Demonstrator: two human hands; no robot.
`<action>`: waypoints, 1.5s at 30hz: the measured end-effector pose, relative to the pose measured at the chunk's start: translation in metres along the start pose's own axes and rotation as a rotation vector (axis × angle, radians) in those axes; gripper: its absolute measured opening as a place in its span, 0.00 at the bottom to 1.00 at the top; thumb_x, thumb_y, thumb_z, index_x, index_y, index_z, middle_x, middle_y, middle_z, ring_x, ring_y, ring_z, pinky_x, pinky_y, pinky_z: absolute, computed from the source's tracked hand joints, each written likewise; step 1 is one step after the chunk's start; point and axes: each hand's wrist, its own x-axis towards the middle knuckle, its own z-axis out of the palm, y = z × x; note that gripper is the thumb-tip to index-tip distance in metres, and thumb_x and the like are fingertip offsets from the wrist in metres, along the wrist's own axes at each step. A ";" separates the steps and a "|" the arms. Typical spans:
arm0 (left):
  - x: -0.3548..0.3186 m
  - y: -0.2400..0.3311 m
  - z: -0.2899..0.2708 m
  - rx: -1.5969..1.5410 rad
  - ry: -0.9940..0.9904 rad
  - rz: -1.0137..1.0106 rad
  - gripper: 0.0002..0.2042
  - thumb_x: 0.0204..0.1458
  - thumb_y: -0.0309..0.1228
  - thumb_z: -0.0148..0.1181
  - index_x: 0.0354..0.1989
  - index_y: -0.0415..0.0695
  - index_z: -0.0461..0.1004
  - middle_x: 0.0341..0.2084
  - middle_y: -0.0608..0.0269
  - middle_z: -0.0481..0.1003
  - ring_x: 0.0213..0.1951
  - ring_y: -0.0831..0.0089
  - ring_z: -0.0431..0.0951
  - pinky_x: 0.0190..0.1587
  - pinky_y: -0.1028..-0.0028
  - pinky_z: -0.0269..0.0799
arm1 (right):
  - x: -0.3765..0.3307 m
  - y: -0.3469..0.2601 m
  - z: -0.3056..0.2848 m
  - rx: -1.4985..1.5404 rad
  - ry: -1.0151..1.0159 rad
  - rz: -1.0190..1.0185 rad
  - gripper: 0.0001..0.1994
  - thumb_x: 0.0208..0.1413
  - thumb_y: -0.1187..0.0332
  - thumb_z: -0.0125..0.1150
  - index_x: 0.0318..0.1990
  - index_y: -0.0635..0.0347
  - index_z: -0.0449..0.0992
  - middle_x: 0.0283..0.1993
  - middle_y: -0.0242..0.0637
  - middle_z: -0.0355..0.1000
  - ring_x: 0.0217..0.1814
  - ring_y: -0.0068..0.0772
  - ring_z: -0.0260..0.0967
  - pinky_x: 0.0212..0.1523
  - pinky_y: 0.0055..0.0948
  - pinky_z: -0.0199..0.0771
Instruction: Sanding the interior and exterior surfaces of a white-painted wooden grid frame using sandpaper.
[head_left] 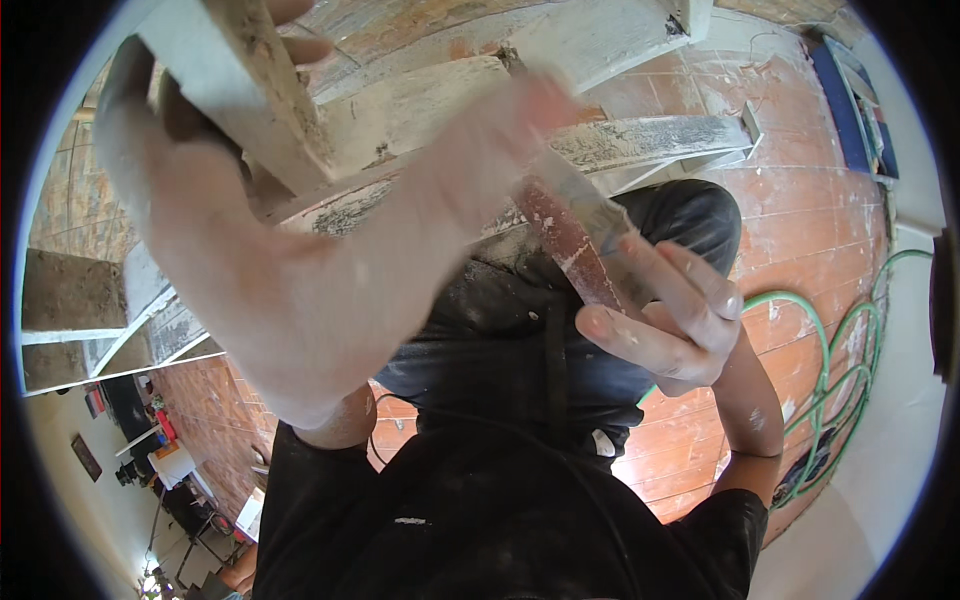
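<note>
Close to the camera, my left hand is coated in white dust, its fingers curled around an upright white wooden beam. Two fingertips show beyond the beam. The thumb, smeared by motion, stretches right towards the upper end of a reddish-brown strip; whether it touches the strip I cannot tell. This dusty strip looks like sandpaper, and my right hand pinches its lower end between thumb and fingers. Alongside it lies a pale, translucent-looking piece, partly behind the fingers. White dust covers my right hand too.
A curved white wooden part, worn to grey, crosses above my knees. More wooden framing stands at left. A coiled green hose and a blue box lie at right on dusty orange tiles. Clutter fills the lower left.
</note>
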 end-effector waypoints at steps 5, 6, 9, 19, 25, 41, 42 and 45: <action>0.005 0.004 -0.025 -0.172 -0.121 0.238 0.20 0.45 0.36 0.64 0.42 0.33 0.72 0.48 0.46 0.67 0.48 0.64 0.70 0.51 0.70 0.65 | 0.050 0.001 -0.001 -0.074 0.053 0.142 0.26 0.38 0.71 0.65 0.51 0.45 0.72 0.38 0.47 0.72 0.34 0.45 0.70 0.34 0.34 0.75; 0.002 -0.009 -0.008 -0.217 -0.181 0.236 0.20 0.46 0.37 0.62 0.42 0.33 0.72 0.48 0.46 0.67 0.48 0.64 0.69 0.51 0.70 0.65 | 0.046 0.002 0.005 -0.133 0.030 0.190 0.28 0.37 0.71 0.65 0.52 0.43 0.72 0.36 0.49 0.71 0.32 0.47 0.70 0.32 0.35 0.76; 0.004 0.003 -0.030 -0.116 -0.286 0.231 0.20 0.48 0.41 0.58 0.40 0.33 0.73 0.48 0.46 0.67 0.49 0.64 0.69 0.51 0.68 0.64 | 0.082 0.005 -0.003 -0.120 -0.013 0.054 0.24 0.38 0.71 0.62 0.49 0.50 0.72 0.36 0.49 0.70 0.32 0.46 0.70 0.33 0.36 0.75; 0.003 0.009 -0.042 -0.318 -0.361 -0.069 0.19 0.52 0.42 0.50 0.34 0.36 0.76 0.42 0.44 0.70 0.44 0.59 0.71 0.48 0.69 0.65 | 0.129 -0.010 0.011 -0.136 -0.327 -0.062 0.11 0.41 0.71 0.56 0.34 0.67 0.72 0.34 0.38 0.62 0.27 0.39 0.64 0.31 0.33 0.67; 0.001 0.010 -0.045 -0.327 -0.327 -0.116 0.15 0.52 0.31 0.39 0.22 0.34 0.70 0.26 0.48 0.75 0.29 0.60 0.74 0.48 0.63 0.66 | 0.135 -0.026 0.020 -0.197 -0.390 0.047 0.12 0.41 0.71 0.57 0.35 0.66 0.70 0.33 0.35 0.59 0.22 0.34 0.58 0.27 0.32 0.64; -0.008 0.019 -0.045 -0.595 -0.297 -0.204 0.10 0.51 0.21 0.46 0.20 0.35 0.70 0.13 0.61 0.70 0.16 0.76 0.66 0.22 0.76 0.62 | 0.122 -0.054 0.027 -0.372 -0.349 0.130 0.15 0.40 0.73 0.57 0.38 0.68 0.69 0.38 0.38 0.57 0.24 0.31 0.55 0.22 0.29 0.59; -0.008 0.020 -0.044 -0.593 -0.300 -0.226 0.10 0.51 0.21 0.46 0.20 0.35 0.71 0.13 0.60 0.70 0.17 0.77 0.66 0.22 0.75 0.62 | 0.121 -0.054 0.026 -0.370 -0.345 0.128 0.15 0.40 0.73 0.57 0.38 0.68 0.69 0.38 0.38 0.57 0.24 0.31 0.55 0.22 0.29 0.59; -0.009 0.020 -0.042 -0.584 -0.316 -0.228 0.09 0.50 0.21 0.46 0.21 0.34 0.70 0.13 0.60 0.69 0.18 0.74 0.66 0.23 0.73 0.61 | 0.118 -0.052 0.028 -0.330 -0.349 0.139 0.15 0.40 0.73 0.58 0.39 0.68 0.68 0.37 0.39 0.56 0.24 0.32 0.55 0.21 0.29 0.59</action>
